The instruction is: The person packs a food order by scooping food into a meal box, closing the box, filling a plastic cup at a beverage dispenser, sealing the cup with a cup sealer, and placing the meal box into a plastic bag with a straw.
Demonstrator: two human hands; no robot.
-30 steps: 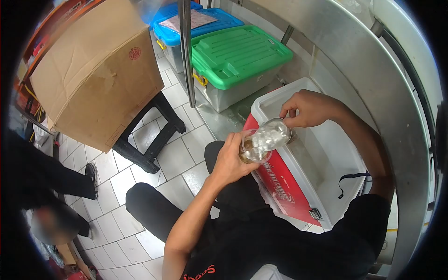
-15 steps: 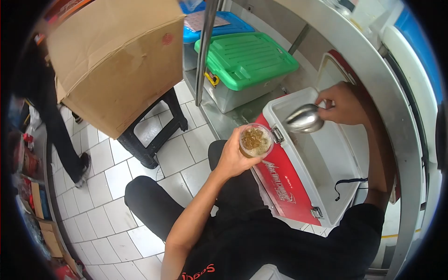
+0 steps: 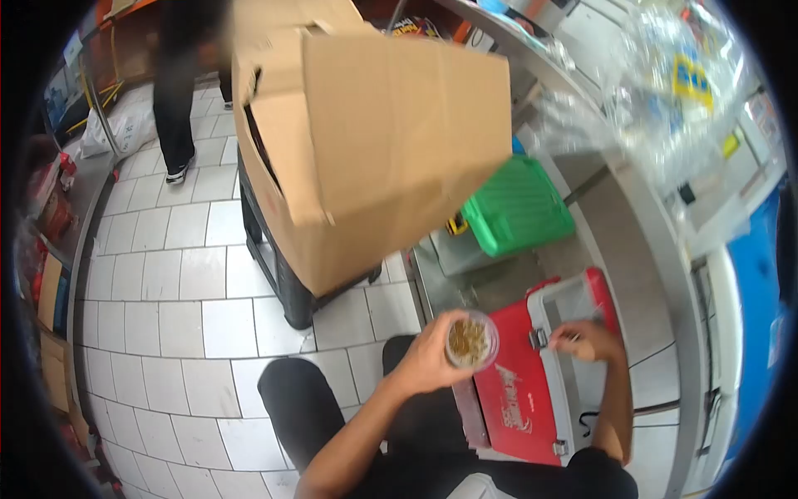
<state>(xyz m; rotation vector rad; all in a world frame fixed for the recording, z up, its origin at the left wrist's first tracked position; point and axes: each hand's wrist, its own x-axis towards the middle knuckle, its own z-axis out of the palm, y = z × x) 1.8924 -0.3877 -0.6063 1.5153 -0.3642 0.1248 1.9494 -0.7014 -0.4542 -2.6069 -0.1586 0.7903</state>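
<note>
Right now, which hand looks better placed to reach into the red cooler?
Probably the right hand: it is at the red cooler, near a latch, while the left hand is around a clear cup. What, if anything, the right holds is unclear.

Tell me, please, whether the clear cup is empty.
The clear cup isn't empty: amber contents show through its open top; how full, I cannot tell.

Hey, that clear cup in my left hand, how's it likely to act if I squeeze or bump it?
The cup looks like thin clear plastic, so its wall may flex if your left hand squeezes hard. Its top looks uncovered over amber contents, so a bump could probably spill some.
</note>
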